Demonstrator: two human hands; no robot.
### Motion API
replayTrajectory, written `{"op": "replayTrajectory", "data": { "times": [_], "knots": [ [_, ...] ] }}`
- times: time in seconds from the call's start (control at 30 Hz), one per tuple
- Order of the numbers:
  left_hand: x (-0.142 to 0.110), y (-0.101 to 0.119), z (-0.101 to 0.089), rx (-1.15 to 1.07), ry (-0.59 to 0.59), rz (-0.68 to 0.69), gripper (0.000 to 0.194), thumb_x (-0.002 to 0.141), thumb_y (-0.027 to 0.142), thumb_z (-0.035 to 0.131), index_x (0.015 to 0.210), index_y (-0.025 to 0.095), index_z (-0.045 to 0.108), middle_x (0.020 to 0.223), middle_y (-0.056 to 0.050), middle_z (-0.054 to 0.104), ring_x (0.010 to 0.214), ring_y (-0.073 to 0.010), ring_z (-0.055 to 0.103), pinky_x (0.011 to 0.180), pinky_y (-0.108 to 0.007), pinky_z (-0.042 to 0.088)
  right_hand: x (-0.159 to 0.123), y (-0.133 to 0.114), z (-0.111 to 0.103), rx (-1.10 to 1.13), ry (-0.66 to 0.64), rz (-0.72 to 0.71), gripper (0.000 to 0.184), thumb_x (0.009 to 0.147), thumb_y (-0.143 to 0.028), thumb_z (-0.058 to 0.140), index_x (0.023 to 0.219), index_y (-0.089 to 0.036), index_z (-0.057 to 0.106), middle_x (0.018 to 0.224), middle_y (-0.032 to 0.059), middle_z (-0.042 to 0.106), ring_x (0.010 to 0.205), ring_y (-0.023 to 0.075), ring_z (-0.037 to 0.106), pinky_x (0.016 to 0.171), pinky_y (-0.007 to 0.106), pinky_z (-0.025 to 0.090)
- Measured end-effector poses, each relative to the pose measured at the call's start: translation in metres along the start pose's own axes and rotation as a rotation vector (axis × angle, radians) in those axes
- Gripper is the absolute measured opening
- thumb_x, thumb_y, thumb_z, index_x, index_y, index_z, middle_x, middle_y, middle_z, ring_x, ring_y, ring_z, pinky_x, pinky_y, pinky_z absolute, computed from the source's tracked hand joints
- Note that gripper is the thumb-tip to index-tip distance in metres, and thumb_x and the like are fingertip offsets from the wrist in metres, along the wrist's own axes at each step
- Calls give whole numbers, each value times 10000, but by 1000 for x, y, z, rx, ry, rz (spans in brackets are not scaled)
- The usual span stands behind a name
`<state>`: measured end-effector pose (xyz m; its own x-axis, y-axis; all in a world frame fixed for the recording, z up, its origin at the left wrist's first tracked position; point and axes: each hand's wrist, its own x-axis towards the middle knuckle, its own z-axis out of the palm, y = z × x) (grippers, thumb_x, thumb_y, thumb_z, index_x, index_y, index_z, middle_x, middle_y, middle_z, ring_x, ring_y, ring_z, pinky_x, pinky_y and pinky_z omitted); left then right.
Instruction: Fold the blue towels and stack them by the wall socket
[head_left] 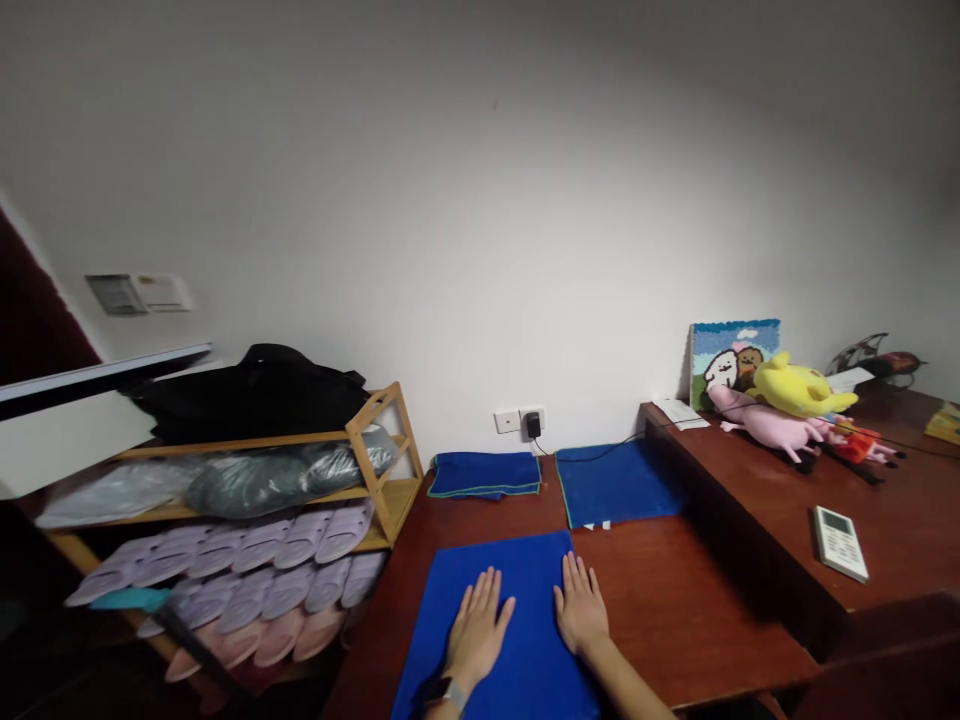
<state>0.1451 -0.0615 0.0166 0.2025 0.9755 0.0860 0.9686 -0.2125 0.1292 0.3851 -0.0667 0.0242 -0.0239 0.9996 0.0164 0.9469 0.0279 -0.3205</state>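
A blue cloth lies spread on the brown wooden table in front of me. My left hand rests flat on its middle, fingers stretched out, with a watch at the wrist. Near the cloth's right edge, my right hand also lies flat, fingers extended and pointing away from me. Neither hand grips anything. Behind them, against the wall, sits a folded blue cloth with a green edge. To its right another blue cloth lies flat, with small white tags at its front edge.
A wooden rack with slippers and a black bag stands at left. On the raised desk at right are plush toys, a picture and a white remote. A black plug trails a cable across.
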Motion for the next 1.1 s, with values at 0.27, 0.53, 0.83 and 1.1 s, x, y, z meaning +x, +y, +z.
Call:
{"op": "replayTrajectory", "data": {
  "times": [0.27,0.53,0.83,1.1],
  "knots": [
    [-53,-106,-13,32,53,-223,812,1017,603,262,1639,83,255,1718,-133,240,1591,-265,249,1304,-472,242,-1,-10,-24,-90,-63,-25,638,1038,-318,255,1627,-73,281,1706,123,220,1599,281,179,1302,517,116],
    [-46,-112,-6,50,105,-187,757,1007,562,312,1614,111,349,1690,-133,314,1569,-281,313,1292,-520,259,-50,-6,-2,2,-2,8,650,1037,-390,238,1640,-149,279,1708,49,230,1595,254,199,1301,470,175],
    [-29,21,-14,-7,273,164,576,1068,338,277,1629,214,324,1697,-75,347,1571,-227,313,1279,-466,323,-59,-6,-8,44,-5,-9,667,1036,-381,227,1637,-93,244,1711,71,193,1601,254,160,1312,471,142],
    [-24,103,-9,-86,-73,205,687,1070,561,174,1634,186,293,1702,-89,297,1587,-246,266,1309,-490,255,-54,-3,-2,32,-11,-44,659,1019,-319,274,1629,-70,267,1709,117,191,1597,282,168,1309,494,138]
  ]
}}
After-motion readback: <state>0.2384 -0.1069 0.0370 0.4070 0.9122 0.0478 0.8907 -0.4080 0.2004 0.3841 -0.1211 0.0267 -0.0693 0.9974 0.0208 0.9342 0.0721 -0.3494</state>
